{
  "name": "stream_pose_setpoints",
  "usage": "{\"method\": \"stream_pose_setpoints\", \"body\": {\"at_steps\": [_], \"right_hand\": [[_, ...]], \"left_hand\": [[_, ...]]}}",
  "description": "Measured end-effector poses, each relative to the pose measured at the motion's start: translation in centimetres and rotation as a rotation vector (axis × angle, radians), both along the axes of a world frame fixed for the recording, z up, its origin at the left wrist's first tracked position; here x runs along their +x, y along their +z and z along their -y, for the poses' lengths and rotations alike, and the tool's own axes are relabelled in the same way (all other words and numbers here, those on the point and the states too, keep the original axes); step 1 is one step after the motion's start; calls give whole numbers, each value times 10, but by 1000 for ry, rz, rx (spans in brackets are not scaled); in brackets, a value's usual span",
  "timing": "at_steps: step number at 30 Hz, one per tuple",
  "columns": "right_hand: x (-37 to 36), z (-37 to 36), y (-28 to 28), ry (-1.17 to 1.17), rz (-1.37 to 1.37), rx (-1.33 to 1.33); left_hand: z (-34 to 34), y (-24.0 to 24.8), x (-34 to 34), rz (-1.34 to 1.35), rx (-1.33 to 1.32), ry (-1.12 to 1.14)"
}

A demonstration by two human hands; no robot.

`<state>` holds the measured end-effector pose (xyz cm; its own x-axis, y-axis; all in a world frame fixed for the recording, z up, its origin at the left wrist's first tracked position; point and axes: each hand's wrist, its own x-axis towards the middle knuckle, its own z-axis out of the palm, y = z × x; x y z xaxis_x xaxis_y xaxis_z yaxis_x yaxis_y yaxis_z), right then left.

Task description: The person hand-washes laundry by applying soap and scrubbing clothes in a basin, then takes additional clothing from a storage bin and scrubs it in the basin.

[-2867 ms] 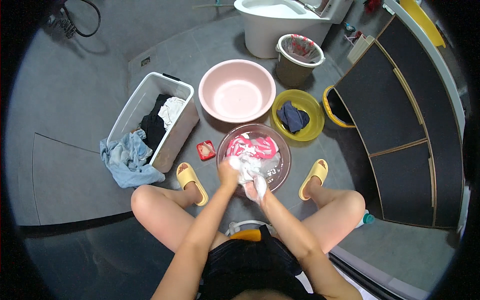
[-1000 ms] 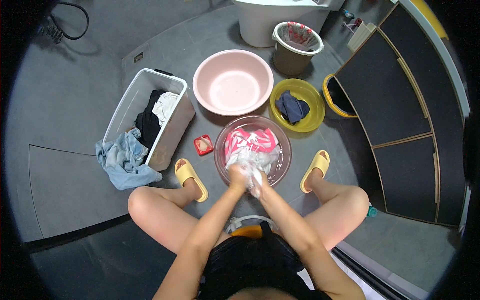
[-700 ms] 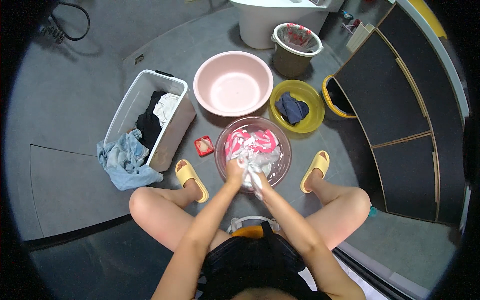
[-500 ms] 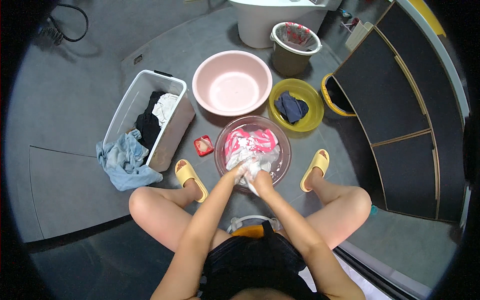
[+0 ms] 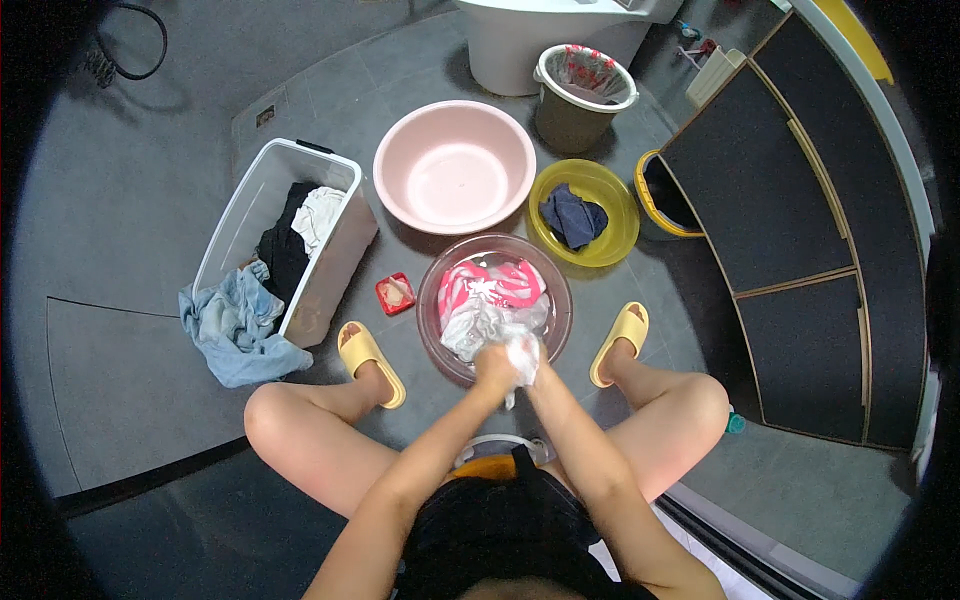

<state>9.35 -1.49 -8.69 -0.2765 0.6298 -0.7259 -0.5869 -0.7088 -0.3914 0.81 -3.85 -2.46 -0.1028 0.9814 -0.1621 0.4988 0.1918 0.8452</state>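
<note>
A wet pink and white garment (image 5: 492, 290) lies in a brownish see-through basin (image 5: 562, 343) between my feet. At the basin's near rim, my left hand (image 5: 494, 366) is closed on a bunched white part of the garment. My right hand (image 5: 536, 364) presses against it from the other side, gripping the same bunch, its fingers mostly hidden by cloth and foam. White suds cover the cloth between the hands, and a thin strip hangs below them. Left of the basin sits a red soap dish (image 5: 396, 293) with a pale bar of soap in it.
Beyond stand a pink basin (image 5: 455, 215), a yellow basin (image 5: 625, 228) holding dark blue cloth (image 5: 573, 216), and a lined bin (image 5: 570, 115). At left, a clear storage box (image 5: 335, 265) holds clothes, with denim (image 5: 235, 325) over its edge. Dark cabinets (image 5: 800, 190) flank the right.
My hands have shifted against each other: the left has come over the bunched cloth and the right has turned behind it. The whole view has slid slightly.
</note>
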Motion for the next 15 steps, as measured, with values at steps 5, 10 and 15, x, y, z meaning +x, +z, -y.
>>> {"method": "stream_pose_setpoints", "body": {"at_steps": [5,10,15], "right_hand": [[-1,-4,7,-137,-72,69],[0,-27,90,-100,58,55],[63,-54,101,-260,261,320]], "left_hand": [[-11,8,5,-49,-34,91],[-27,1,-20,-84,49,224],[-60,0,-80,327,231,638]]}}
